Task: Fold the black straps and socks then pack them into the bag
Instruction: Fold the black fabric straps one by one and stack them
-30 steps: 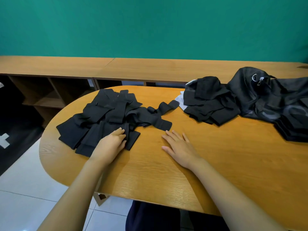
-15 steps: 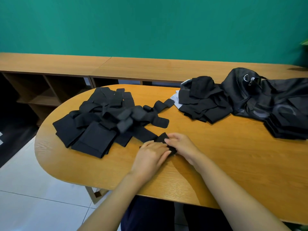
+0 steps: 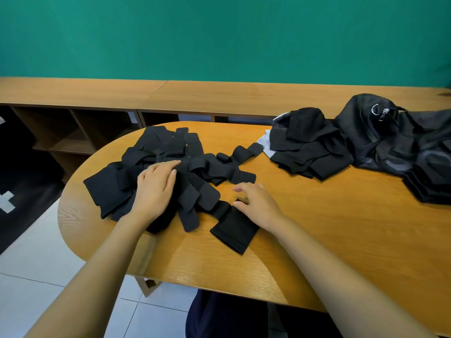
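Strap pile (image 3: pixel 170 152): loose tangle, left half of worktop (image 3: pixel 341 240).
Folded strap (image 3: pixel 234 230): near edge, just right of pile.
Left hand (image 3: pixel 156 189): grip wide, flat on pile.
Right hand (image 3: pixel 258 203): grip loose, touching folded strap's far end, holding nothing.
Handling: probably light, limp; pinch both ends or the fold springs open.
Bag (image 3: pixel 390 137): far right, socks (image 3: pixel 307 147) beside it.

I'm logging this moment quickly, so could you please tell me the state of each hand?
Left hand: open, flat on the strap pile.
Right hand: open, resting on the folded strap.
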A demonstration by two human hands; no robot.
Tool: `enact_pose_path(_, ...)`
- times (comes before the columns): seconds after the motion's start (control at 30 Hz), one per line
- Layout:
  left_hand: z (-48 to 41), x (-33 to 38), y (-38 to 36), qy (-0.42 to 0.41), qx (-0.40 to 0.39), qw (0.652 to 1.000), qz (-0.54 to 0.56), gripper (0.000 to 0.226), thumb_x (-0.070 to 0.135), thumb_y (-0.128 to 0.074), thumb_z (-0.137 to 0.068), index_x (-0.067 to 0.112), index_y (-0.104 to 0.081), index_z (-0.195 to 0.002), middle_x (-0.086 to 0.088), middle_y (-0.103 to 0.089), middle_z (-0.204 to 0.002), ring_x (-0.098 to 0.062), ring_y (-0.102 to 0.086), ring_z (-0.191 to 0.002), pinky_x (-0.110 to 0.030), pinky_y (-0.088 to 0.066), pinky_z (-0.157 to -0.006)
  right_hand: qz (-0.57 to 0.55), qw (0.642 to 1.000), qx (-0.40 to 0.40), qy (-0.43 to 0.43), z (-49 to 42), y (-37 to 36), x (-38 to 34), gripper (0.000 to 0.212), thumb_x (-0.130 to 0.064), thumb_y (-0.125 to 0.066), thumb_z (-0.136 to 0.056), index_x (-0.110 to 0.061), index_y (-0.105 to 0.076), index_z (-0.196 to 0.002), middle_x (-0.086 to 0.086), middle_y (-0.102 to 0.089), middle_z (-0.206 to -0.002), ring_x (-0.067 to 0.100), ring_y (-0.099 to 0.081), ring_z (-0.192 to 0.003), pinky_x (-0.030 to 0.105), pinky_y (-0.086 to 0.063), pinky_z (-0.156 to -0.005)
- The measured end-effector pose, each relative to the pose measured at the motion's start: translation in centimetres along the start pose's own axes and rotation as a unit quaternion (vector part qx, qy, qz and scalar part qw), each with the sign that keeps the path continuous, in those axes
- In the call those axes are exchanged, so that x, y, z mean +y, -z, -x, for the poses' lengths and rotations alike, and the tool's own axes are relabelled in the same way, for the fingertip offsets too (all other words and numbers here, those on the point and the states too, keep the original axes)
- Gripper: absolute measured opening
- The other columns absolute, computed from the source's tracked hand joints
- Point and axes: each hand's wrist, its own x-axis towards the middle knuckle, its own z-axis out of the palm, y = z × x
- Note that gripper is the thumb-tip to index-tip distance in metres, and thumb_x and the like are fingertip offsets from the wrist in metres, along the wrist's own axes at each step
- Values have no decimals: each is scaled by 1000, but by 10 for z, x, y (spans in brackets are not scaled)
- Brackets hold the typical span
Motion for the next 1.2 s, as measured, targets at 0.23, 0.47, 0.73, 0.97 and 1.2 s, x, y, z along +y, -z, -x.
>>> enact_pose_path(0.23,-32,-5,-5,-108,-166,979,-40,41,34,-27,-105,39,-40,-143,24,-46,-137,-6,-17,-145,-49,26,-112,-99,989,-96,57,-51,-29,-29,55,-16,-63,-91,-35,-46,-140,-6,-57,-131,19,-42,-131,46,-34,-109)
enact_pose_path(0.47,-49,-3,-17,-139,-161,975,-63,39,41,-24,-100,32,-54,-124,16,-59,-109,-8,-41,-119,-53,10,-117,-320,945,-64,9,-67,-33,-49,35,-12,-69,-89,-12,-57,-122,-2,-69,-105,9,-62,-98,12,-46,-79)
enact_pose_path(0.73,-52,-7,-35,-34,15,989,141,16,19,-49,-101,31,-51,-90,12,-55,-77,-9,-53,-81,-49,-37,-95,-113,990,-85,-6,-74,-61,-48,45,-36,-76,-78,-22,-57,-116,3,-59,-111,26,-54,-106,42,-48,-90)
enact_pose_path(0.97,-42,-10,-37,-82,-57,994,51,50,45,-17,-100,29,-61,-84,10,-62,-84,-4,-51,-93,-33,-23,-104,0,1000,-3,9,-66,-71,-67,36,-33,-58,-94,-23,-50,-128,1,-47,-118,27,-42,-110,31,-38,-85)
enact_pose_path(1.2,-39,-20,-42,-38,-43,998,13,59,53,-22,-100,18,-36,-55,1,-44,-50,-20,-45,-54,-36,-37,-63,-55,996,6,65,-49,-60,-66,18,-31,-48,-101,-27,-64,-108,-6,-48,-92,22,-41,-96,34,-33,-88)
